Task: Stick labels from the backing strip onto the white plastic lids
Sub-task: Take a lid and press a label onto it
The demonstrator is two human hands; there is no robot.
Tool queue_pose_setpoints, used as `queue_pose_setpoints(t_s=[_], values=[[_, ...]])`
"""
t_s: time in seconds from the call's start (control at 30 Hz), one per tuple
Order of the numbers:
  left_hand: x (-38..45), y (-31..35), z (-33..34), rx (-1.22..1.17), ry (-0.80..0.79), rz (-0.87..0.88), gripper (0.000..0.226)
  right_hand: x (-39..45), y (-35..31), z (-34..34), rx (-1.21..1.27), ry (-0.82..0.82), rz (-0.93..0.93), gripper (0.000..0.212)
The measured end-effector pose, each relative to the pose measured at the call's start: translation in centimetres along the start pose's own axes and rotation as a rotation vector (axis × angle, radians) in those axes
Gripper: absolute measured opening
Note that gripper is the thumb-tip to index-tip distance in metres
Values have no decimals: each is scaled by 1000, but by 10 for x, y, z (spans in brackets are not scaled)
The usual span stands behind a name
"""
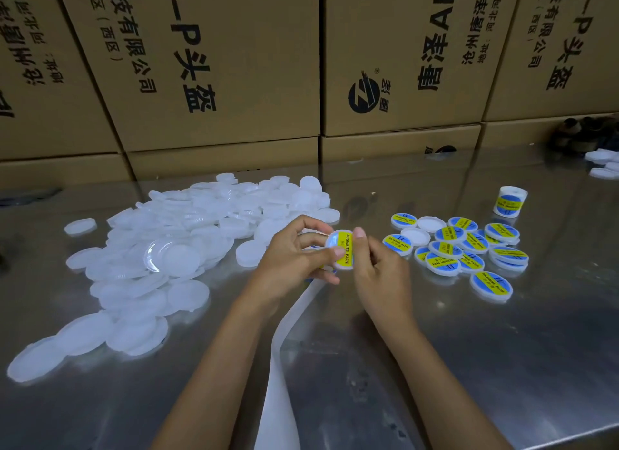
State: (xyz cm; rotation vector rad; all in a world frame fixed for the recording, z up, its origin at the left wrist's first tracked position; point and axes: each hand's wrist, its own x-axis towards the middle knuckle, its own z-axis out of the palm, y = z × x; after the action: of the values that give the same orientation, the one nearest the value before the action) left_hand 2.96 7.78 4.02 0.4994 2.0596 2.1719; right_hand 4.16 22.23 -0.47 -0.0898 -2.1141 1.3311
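My left hand (294, 255) grips a white plastic lid (341, 248) by its rim, held up above the table. A blue and yellow round label reading "soldering paste" lies on its face. My right hand (382, 268) touches the lid's right side with a fingertip on the label's edge. The white backing strip (284, 349) hangs from under my left hand down toward the table's front edge. A large heap of bare white lids (174, 245) lies to the left. Several labelled lids (465, 248) lie in a pile to the right.
The table is shiny metal (469, 366). A small roll of labels (509, 201) stands at the back right. More white lids (603, 165) lie at the far right edge. Cardboard boxes (217, 64) form a wall along the back.
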Motion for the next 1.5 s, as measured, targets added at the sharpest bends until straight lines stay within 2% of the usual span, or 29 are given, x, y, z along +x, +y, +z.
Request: queue_pose_setpoints(t_s=[0.07, 0.13, 0.27, 0.37, 0.4, 0.47, 0.57, 0.67, 0.77, 1.03, 1.17, 1.27, 1.37, 1.5], values=[[-1, -2, 3, 12, -78, -4, 45, 1, 1, 0, -15, 18, 2, 49], [0, -3, 5, 23, -91, 10, 47, 1, 0, 0, -1, 7, -1, 48], [1, -3, 5, -25, 34, 12, 29, 0, -2, 3, 158, -71, -9, 44], [3, -4, 3, -17, 155, 5, 8, -4, 0, 6, 90, -190, 3, 53], [3, -4, 1, 10, 182, 7, 8, -5, 0, 7, 53, -209, 0, 53], [5, -4, -1, 24, 192, 8, 14, -6, 1, 7, 31, -201, -16, 47], [5, -5, -2, 0, 81, 6, 20, -3, 1, 5, 71, -129, -27, 44], [5, -7, -2, -10, -71, 19, 43, -2, 1, 2, 90, -74, -16, 42], [5, -10, 0, 64, -90, 32, 59, -4, 0, 2, 78, -69, -9, 41], [5, -12, 3, -90, 14, -21, 30, -3, 0, 4, 28, -54, 32, 51], [5, -11, 5, -114, 82, -21, 23, -2, 0, 4, 95, -125, 39, 53], [5, -8, -1, -99, 161, -34, 25, -6, 0, 7, 4, -225, 30, 55], [4, -5, -3, -92, 217, -45, 21, -8, 0, 8, -22, -244, 3, 52], [3, -2, -2, -72, 249, -43, 12, -9, -2, 8, 91, -217, -29, 51]])
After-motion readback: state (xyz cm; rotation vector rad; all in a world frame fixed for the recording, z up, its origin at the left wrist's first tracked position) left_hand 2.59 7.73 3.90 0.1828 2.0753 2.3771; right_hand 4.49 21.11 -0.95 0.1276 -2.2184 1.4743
